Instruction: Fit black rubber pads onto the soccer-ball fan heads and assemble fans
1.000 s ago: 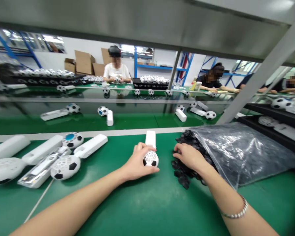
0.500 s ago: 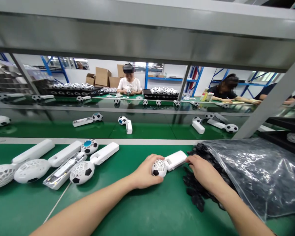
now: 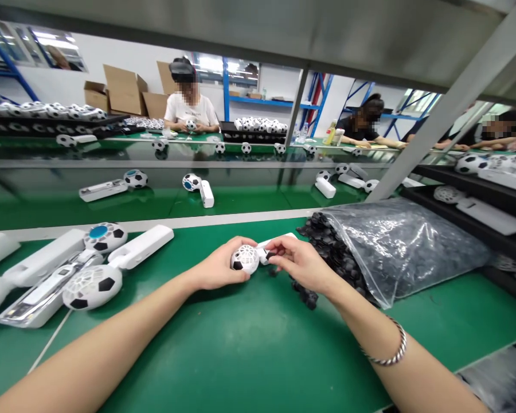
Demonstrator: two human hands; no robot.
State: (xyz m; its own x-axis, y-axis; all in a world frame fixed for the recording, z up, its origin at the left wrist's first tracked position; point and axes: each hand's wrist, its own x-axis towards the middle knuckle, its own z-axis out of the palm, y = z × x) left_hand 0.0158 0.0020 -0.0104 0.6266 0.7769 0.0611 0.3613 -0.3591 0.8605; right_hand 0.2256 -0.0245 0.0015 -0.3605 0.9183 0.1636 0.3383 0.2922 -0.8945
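Observation:
My left hand (image 3: 215, 267) is wrapped round the ball end of a white device (image 3: 246, 260) with a football pattern and a slotted grille. Its white handle points away to the right, partly covered by my other hand. My right hand (image 3: 303, 264) pinches a small black piece (image 3: 268, 257) between thumb and fingers, close beside the ball. To the right, a heap of small black pieces (image 3: 331, 246) spills from a clear plastic bag (image 3: 408, 246). Several similar football devices (image 3: 93, 287) lie on the green table at the left, one with its handle opened.
Beyond the table's pale edge, more football devices (image 3: 206, 193) lie on a green belt (image 3: 258, 198). A slanted metal post (image 3: 438, 109) and black trays (image 3: 430, 201) stand at the right. A metal shelf (image 3: 258, 34) hangs overhead. Co-workers (image 3: 191, 109) sit across the line.
My right hand has moved left from the black heap to beside the ball, a black piece now showing in its fingers. My left hand keeps its hold. The camera view has shifted right and down.

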